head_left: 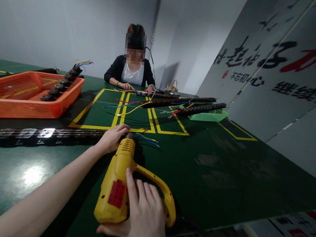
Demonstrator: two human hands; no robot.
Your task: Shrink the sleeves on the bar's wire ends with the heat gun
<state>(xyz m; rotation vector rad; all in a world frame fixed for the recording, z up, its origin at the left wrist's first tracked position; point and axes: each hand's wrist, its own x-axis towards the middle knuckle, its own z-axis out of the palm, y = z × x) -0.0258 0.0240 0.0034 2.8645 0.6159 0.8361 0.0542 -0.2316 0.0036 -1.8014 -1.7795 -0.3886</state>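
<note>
A: What lies at the left?

B: One orange basket (22,107), with one dark strip (63,83) propped inside, wire ends up. Behind it are further dark lengths, hard to count.

A: And in front?

B: One black strip (44,133) on the green table (208,201), its long axis running left to right, with several wires at its right end: yellow, blue and red among them.

A: The hands?

B: The worker's left hand (113,136) lies over the strip's right end, fingers drawn together; whether they pinch anything, one cannot tell. Just beside them is the nozzle of a single yellow heat gun (115,174), pointing away from the wearer and slightly right, long axis front to back. Its one red label (116,194) is too blurred to read. The right hand (146,210) clasps the gun's rear, forefinger laid along the body, thumb at the butt.

A: Who sits opposite?

B: One co-worker (133,73), both hands at another strip (142,93).

A: Farther right?

B: Two more strips, one (203,108) over a green tray (208,117), the other (179,102) just behind. A wall panel (255,94) reads "不忘初心" and, partly cut off, "继续前", beneath larger black and red characters.
</note>
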